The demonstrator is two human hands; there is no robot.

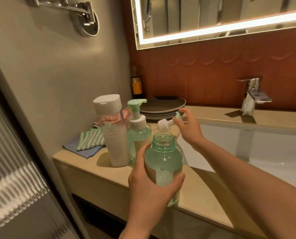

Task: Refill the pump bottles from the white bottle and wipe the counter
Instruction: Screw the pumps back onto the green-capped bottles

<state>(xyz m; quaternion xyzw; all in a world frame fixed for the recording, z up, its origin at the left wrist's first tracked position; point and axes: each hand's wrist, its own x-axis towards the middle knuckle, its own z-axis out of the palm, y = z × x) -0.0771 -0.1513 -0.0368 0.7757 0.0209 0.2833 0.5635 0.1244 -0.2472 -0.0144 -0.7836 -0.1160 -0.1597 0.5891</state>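
At the far left of the counter (85, 163), against the wall, lies a small pile of folded cloths (87, 144), blue beneath and green-and-white on top. Just right of them the white bottle (115, 137) stands upright with its cap on, and touching its side is a second pump bottle (139, 130), pale green, its pump still fitted. In front of these two, at the counter's front edge, the left hand (149, 184) is wrapped around the open pump bottle (163, 159) with fingers on one side and thumb on the other. The bottle's neck is bare and a little foamy liquid sits low inside; I cannot tell whether its base rests on the counter. Past the bottle's mouth, further back, the right hand (186, 128) pinches the removed pump head (163, 124) by its green top, its white collar pointing towards the standing bottles. The two hands are apart, the open neck between them. Behind sits a stack of dark plates (162, 107), and to the right lie the white sink (257, 152) and a chrome faucet (250, 94).
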